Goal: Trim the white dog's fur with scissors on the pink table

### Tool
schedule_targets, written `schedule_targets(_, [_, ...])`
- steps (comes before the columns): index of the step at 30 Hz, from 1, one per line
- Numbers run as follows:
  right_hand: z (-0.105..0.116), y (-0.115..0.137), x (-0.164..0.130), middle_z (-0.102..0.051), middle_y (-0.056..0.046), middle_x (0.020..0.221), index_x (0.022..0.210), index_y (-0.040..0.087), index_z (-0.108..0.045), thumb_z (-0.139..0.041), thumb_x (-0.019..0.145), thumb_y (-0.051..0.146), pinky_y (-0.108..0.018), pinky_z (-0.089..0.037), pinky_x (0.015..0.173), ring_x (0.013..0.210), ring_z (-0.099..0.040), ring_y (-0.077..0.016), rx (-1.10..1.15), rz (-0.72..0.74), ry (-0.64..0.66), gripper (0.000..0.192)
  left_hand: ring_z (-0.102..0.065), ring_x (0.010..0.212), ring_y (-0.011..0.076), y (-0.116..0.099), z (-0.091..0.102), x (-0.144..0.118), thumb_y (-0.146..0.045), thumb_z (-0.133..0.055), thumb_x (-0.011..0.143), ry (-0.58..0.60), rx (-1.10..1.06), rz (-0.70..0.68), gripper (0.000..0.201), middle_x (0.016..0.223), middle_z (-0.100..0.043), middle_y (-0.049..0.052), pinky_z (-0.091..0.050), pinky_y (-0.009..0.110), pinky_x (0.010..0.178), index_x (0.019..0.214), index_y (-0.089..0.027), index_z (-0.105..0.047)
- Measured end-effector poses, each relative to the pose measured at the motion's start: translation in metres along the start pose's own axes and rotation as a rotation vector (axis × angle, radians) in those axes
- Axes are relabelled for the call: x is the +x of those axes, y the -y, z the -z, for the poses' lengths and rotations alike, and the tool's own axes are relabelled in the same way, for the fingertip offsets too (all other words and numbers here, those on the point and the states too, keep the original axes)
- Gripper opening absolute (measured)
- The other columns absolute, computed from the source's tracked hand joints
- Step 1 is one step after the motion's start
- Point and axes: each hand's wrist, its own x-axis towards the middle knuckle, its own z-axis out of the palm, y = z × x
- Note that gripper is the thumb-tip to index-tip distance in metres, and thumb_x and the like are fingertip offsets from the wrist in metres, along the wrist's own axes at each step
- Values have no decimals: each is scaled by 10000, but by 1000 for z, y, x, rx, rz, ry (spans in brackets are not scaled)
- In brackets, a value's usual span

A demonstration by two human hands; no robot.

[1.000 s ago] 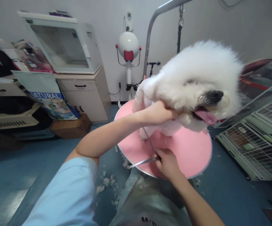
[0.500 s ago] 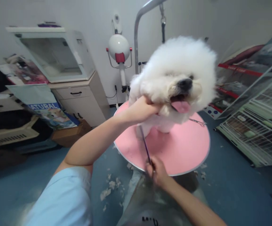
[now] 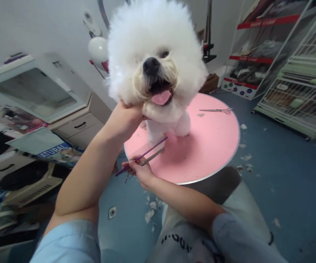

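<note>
A fluffy white dog (image 3: 158,40) stands on a round pink grooming table (image 3: 209,146), mouth open and tongue out, facing me. My left hand (image 3: 129,120) is closed on the fur at the dog's jaw and holds its head up; some of its fingers are buried in the coat. Low in front of the dog's legs, my right hand (image 3: 143,172) grips a purple-backed metal comb (image 3: 154,146) together with a pair of curved scissors (image 3: 154,155). The comb's teeth point up and to the left. Another pair of scissors (image 3: 215,110) lies on the tabletop at the right.
Clipped white fur (image 3: 151,212) is scattered on the blue floor. Wire cages (image 3: 297,98) and a red-edged shelf rack (image 3: 251,58) stand at the right. On the left are a glass-fronted cabinet (image 3: 37,93), drawers (image 3: 76,124) and a pet carrier (image 3: 34,190).
The view has swung right and nearer the dog. Its head now faces me more squarely. My right hand has moved left, and the comb has tilted over toward the right.
</note>
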Motion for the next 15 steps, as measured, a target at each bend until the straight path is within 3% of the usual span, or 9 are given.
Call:
schedule_targets(2, [8, -7, -11, -733, 30, 691, 745, 246, -511, -784, 685, 271, -273, -492, 673, 692, -694, -177, -23, 7, 33, 281, -606, 1173, 168, 1, 0, -1, -248, -851, 662, -4, 14, -17, 450, 1122, -713, 30, -550, 310, 1065, 1086, -179, -718])
schedule_targets(6, [26, -9, -8, -703, 70, 635, 771, 240, -458, -736, 764, 260, -227, -477, 628, 620, -668, -133, -32, -22, -27, 279, -630, 1116, 154, -1, -4, -3, -293, -943, 486, -110, -23, 1, 477, 1099, -722, -16, -574, 264, 1010, 913, -206, -750])
schedule_targets(9, [26, 0, 7, -694, 81, 635, 774, 229, -466, -681, 826, 249, -182, -423, 549, 561, -618, -101, -32, -49, -61, 222, -652, 1025, 94, -3, -5, -5, -218, -872, 606, -66, -7, -25, 301, 1018, -735, -23, -573, 206, 969, 888, -228, -769])
schedule_targets(12, [22, 3, 8, -715, 61, 668, 743, 213, -521, -698, 816, 235, -192, -452, 582, 614, -645, -111, -26, -46, 16, 193, -668, 943, 56, -3, -4, -6, -158, -768, 720, -24, -19, -56, 222, 1011, -742, -40, -583, 183, 913, 917, -260, -776])
schedule_targets(15, [30, -3, -6, -714, 45, 661, 717, 221, -526, -787, 743, 286, -247, -512, 666, 650, -681, -142, -54, -32, 130, 269, -667, 882, 21, -3, -5, -6, -261, -879, 627, -44, -36, -74, 211, 968, -742, -89, -577, 136, 920, 811, -280, -778])
